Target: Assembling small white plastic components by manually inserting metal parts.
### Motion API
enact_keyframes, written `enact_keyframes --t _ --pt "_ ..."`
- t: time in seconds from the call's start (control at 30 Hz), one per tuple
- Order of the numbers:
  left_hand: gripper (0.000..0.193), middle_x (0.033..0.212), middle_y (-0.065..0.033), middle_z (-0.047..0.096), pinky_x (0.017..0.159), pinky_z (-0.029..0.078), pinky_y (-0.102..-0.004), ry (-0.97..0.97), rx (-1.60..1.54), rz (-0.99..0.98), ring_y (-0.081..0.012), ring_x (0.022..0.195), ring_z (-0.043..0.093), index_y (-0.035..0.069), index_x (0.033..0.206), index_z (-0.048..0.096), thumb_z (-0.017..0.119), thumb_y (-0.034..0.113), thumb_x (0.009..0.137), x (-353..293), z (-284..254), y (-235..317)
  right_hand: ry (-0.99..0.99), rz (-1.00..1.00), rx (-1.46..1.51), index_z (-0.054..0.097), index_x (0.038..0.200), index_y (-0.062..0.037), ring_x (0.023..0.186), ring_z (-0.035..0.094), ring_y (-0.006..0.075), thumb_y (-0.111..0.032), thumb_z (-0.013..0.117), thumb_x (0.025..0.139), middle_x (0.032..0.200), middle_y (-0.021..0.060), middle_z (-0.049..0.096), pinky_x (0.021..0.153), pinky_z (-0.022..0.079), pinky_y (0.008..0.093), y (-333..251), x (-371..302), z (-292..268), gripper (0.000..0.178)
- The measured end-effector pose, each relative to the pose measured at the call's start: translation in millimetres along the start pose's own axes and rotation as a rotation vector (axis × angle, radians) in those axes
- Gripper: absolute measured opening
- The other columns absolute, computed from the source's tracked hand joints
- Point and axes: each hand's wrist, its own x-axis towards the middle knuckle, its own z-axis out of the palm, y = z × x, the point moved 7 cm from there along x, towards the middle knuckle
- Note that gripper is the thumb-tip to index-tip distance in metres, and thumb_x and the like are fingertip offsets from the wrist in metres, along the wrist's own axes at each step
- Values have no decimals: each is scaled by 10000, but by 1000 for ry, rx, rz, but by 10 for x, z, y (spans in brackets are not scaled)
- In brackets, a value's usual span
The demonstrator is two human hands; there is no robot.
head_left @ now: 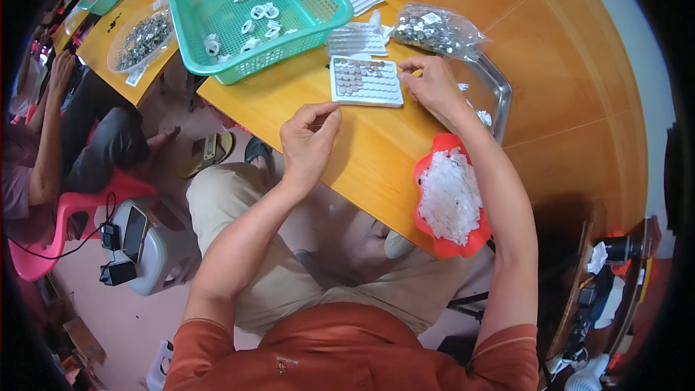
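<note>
A white tray [391, 91] with rows of small compartments lies on the wooden table, and flat metallic pieces [350, 81] fill much of its left part and top rows. Just off its lower left corner, my left hand [308, 143] is closed, thumb and forefinger pressed together. At the tray's right edge my right hand [436, 90] is closed in a pinch, fingertips pointing at the compartments. Whatever either pinch holds is too small or hidden to name. Beside my right forearm stands a red scalloped dish [463, 247] heaped with white translucent bits [450, 195].
Behind the tray lie more white trays [357, 40] and a clear bag of metal pieces [438, 29]. A green basket [224, 66] holds white ring-like parts. A metal tray [499, 94] sits beyond my right wrist. Left, another person [36, 174] sits near a bowl of metal pieces [145, 42].
</note>
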Motion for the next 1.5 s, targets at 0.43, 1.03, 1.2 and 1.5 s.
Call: enact_keyframes --t 0.43,1.03,1.2,1.5 --pt "147 894 -67 690 684 504 -224 125 -7 9 -94 747 640 -24 977 701 677 66 863 214 -290 74 106 -212 13 711 925 -2 619 618 105 -141 684 827 778 70 707 561 489 267 -858 849 207 172" --pt "154 863 -70 659 664 484 -223 206 -107 -58 -90 726 612 -49 982 685 657 48 865 396 -474 112 -243 -148 -415 671 786 -5 774 667 281 -265 763 689 772 161 680 709 515 396 -1092 2566 1803 292" --pt "172 860 -65 674 646 482 -222 185 -123 -82 -79 709 608 -42 986 688 676 75 861 378 -433 83 -235 -185 -393 683 796 -16 807 672 275 -187 735 694 791 152 690 728 519 394 -1002 2540 1689 206" --pt "317 941 -91 668 659 540 -237 70 -545 -278 -123 762 641 -38 1159 611 648 174 927 415 -386 39 74 -385 19 690 909 -25 723 670 201 -157 683 802 785 104 694 663 522 295 -1758 1218 532 170"
